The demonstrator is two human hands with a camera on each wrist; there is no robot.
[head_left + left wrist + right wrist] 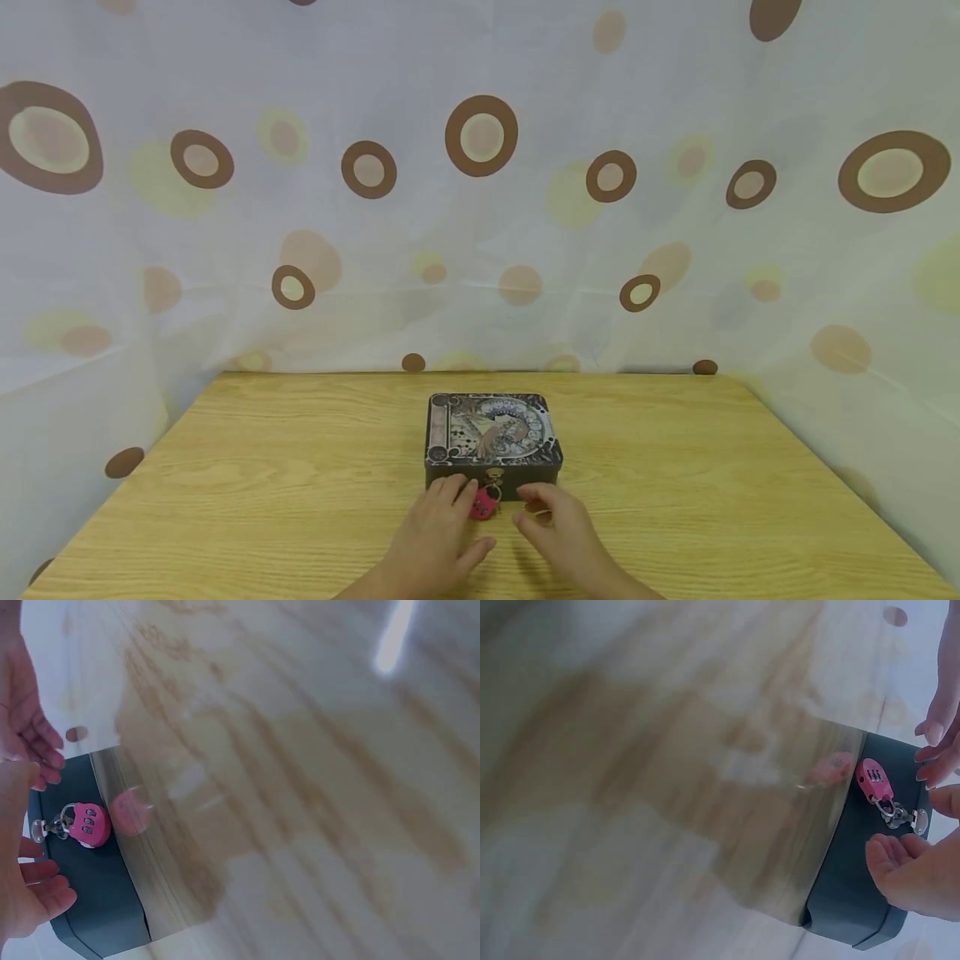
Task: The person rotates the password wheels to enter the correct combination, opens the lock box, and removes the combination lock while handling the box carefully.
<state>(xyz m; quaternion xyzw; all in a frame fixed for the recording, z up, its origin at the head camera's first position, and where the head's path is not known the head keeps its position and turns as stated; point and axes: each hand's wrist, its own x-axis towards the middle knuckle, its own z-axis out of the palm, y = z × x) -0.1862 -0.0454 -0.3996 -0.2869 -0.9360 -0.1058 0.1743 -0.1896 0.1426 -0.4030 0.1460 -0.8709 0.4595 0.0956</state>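
Note:
A dark tin box (495,429) with an illustrated lid sits lid down-shut on the table. From the metal clasp (897,816) on its front hangs a pink combination padlock (91,825) with several number dials. My left hand (438,533) is at the front, left of the padlock, its fingers loosely bent and partly covering the padlock in the head view. To the right of the padlock is my right hand (558,533), fingers relaxed and slightly curved. Both wrist views show the padlock between the two hands, with nothing gripped. Whether any fingertip touches the box I cannot tell.
The wood-grain table (300,450) extends around the box and reflects the padlock in the wrist views. Behind and at both sides hangs a pale curtain (420,317) with brown rings and coloured spots.

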